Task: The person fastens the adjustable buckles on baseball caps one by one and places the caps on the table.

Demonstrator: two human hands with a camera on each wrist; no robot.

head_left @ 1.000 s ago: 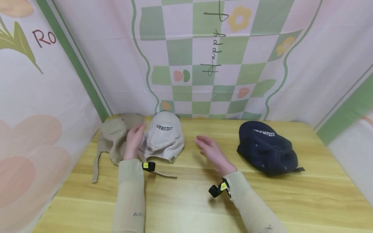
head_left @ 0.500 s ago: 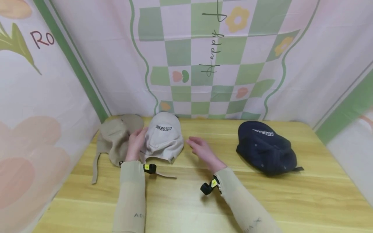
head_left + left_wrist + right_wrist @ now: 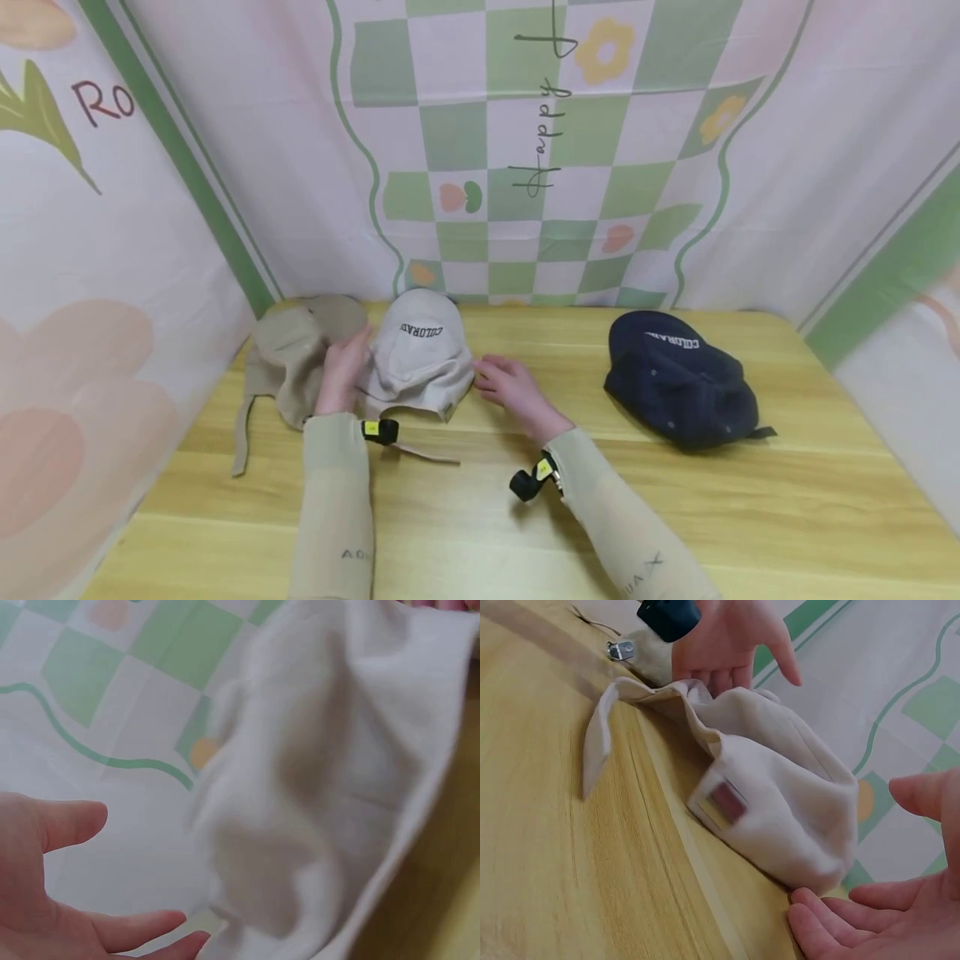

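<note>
An off-white baseball cap with dark lettering lies on the wooden table, its brim toward the back curtain. My left hand is at its left side, between it and a khaki cap. In the left wrist view the thumb is held apart and straight fingers reach the cap's edge. On the other side, my right hand touches the cap with its fingertips. The right wrist view shows these fingers extended against the crown, with the thumb raised away. Neither hand grips the cloth.
A navy cap lies at the right of the wooden table. Loose straps trail from the khaki and off-white caps. A patterned curtain stands behind the table, and cloth walls flank both sides.
My right hand has moved left, from apart to touching the off-white cap. My left hand has lowered slightly beside that cap. The caps stay nearly in place.
</note>
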